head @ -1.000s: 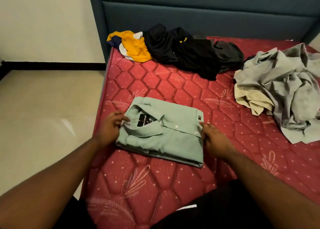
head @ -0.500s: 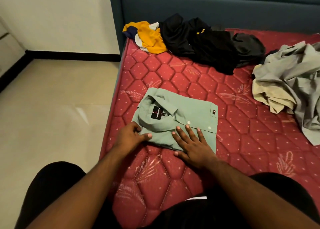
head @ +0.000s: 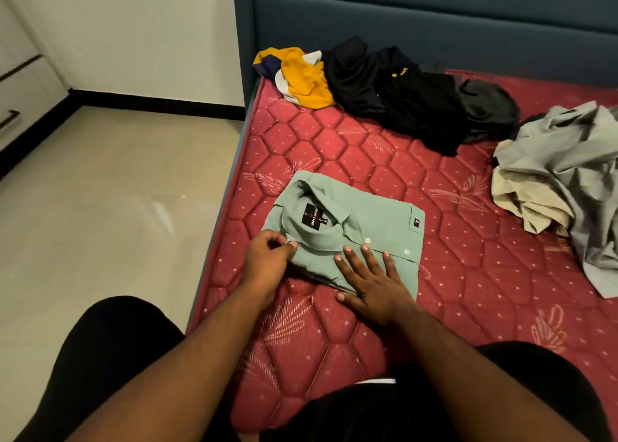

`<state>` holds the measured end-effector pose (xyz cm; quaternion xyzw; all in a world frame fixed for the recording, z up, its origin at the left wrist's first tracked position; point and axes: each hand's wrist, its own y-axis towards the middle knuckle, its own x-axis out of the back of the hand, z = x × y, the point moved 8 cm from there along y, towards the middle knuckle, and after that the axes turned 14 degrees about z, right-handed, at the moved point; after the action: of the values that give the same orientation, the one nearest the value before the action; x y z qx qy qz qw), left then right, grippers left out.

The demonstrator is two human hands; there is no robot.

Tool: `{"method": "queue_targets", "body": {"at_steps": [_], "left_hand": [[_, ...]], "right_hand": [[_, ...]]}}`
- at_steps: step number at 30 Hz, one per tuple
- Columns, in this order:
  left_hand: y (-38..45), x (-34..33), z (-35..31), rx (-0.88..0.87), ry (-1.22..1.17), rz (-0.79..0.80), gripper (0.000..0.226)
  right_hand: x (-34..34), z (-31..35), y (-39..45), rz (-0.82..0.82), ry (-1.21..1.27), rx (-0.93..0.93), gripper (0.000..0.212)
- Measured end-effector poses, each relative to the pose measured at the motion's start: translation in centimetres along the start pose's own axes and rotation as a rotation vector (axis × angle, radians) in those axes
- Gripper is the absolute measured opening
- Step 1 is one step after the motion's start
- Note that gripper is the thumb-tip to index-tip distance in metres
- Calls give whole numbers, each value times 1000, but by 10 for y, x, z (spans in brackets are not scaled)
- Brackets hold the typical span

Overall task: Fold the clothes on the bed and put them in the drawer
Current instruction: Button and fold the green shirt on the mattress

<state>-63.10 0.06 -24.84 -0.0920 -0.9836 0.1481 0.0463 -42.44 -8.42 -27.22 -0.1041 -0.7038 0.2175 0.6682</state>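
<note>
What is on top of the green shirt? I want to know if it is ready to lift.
The right hand lies flat on the green shirt near its front edge; the left hand pinches its corner. Nothing else rests on it. The cloth under the palm is hidden.

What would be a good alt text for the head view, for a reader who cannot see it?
A person's right hand lies flat on a folded green shirt on a red mattress, while the left hand pinches the shirt's near left edge. Unfolded clothes lie behind: a yellow garment, black clothes and grey clothes.
</note>
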Motion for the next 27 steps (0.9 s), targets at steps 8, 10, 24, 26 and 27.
{"method": "queue_targets", "body": {"at_steps": [8,10,24,26,27], "left_hand": [[4,-16,-5,141,-224,65,27],[7,-8,-9,60,-136,22,28],[9,25,-7,-107,115,-118,24],[10,42,-5,-111,327,-226,19],[11,49,-4,-89,363,-245,18]], "right_hand": [[10,-1,-8,-104,78,-83,77],[20,-9,-10,-210,183,-196,78],[8,-23,6,-85,264,-258,84],[9,-22,6,-75,284,-250,84],[11,-21,6,-76,303,-240,84]]}}
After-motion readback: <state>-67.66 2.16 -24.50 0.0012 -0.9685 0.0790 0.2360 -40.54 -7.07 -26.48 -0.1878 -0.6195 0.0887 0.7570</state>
